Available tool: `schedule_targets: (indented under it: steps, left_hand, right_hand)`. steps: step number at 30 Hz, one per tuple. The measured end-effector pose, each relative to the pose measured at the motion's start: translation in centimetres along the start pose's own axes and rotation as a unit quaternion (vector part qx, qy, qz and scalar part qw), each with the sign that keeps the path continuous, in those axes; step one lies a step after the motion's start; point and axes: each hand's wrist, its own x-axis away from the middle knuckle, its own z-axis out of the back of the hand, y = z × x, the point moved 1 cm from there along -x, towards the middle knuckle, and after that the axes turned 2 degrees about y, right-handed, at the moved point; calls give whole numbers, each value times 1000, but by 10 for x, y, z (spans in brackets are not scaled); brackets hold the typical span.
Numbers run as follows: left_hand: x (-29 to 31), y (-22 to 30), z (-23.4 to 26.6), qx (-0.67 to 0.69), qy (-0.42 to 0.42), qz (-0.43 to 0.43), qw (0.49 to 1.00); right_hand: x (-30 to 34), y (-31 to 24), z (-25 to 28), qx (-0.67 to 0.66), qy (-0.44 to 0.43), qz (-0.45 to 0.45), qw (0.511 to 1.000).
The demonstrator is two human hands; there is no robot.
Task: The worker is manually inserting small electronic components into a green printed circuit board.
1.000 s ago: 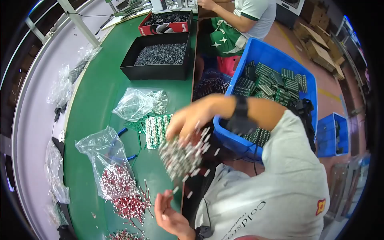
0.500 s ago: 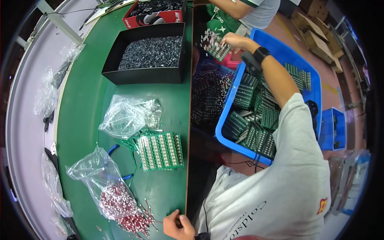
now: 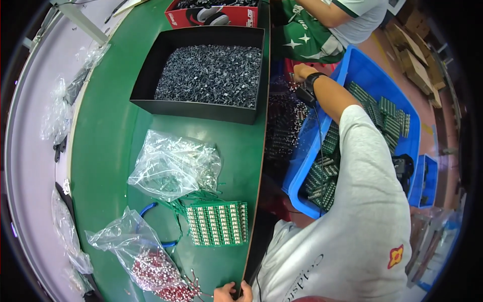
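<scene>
My right hand [image 3: 303,73] reaches to the far right, over a dark bin of boards [image 3: 284,126]. Its fingers curl downward, and small pale parts show beside them; what they hold is mostly hidden. A black strap circles that wrist. My left hand [image 3: 233,292] rests at the table's near edge, cut off by the picture's lower rim, fingers bent and thumb apart. Nothing shows between them. Close to it lie red wires with silvery ends [image 3: 173,292], spilling from a clear plastic bag [image 3: 123,231]. A stack of green circuit boards [image 3: 216,224] sits beyond.
A blue tub [image 3: 302,201] on the right holds several green board panels [image 3: 387,118]. On the green table [image 3: 105,166] are a black box of small dark parts [image 3: 206,75], another clear bag [image 3: 166,166] and blue-handled pliers [image 3: 168,244]. Another person [image 3: 347,20] sits at the far side.
My right hand has gone lower, and the board panel it held up is no longer plainly visible. My left thumb and fingers have parted. The view has shifted, moving the table rightward in the picture.
</scene>
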Motion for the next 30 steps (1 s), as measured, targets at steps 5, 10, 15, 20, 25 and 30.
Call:
schedule_targets:
  steps: [5,10,15,20,25,30]
  left_hand:
    - [1,1,1,-13,24,-7,1000]
    - [-2,-2,-3,27,23,-28,999]
    - [9,-5,-7,-1,30,0,1000]
    - [9,-8,-11,6,87,-37,996]
    - [-2,-9,-9,19,88,-48,995]
    - [0,-13,-5,22,107,-47,993]
  right_hand:
    - [-21,-6,-12,-15,-47,-45,998]
    - [-52,36,-29,24,-19,-83,996]
    - [-3,-14,2,-67,78,-70,992]
    - [-19,-29,6,-102,120,-30,987]
    - [-20,9,-5,-68,327,191,923]
    - [0,-8,33,-188,339,157,908]
